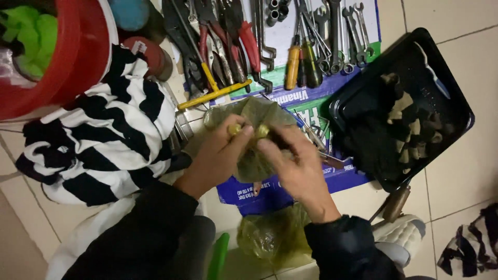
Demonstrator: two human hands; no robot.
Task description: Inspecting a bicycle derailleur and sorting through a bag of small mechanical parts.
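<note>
While both the left hand (218, 153) and right hand (293, 161) pinch that thin greenish bag (254, 140) mid-frame, it might tear, dumping contents onto the tools (249, 46) above.

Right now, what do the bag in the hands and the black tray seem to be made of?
The bag, held by the left hand and right hand, looks like thin, translucent greenish plastic film: it crumples and shows shapes inside. The black tray seems to be glossy moulded plastic, judging by its smooth rounded rim and reflections, though painted metal is possible.
</note>
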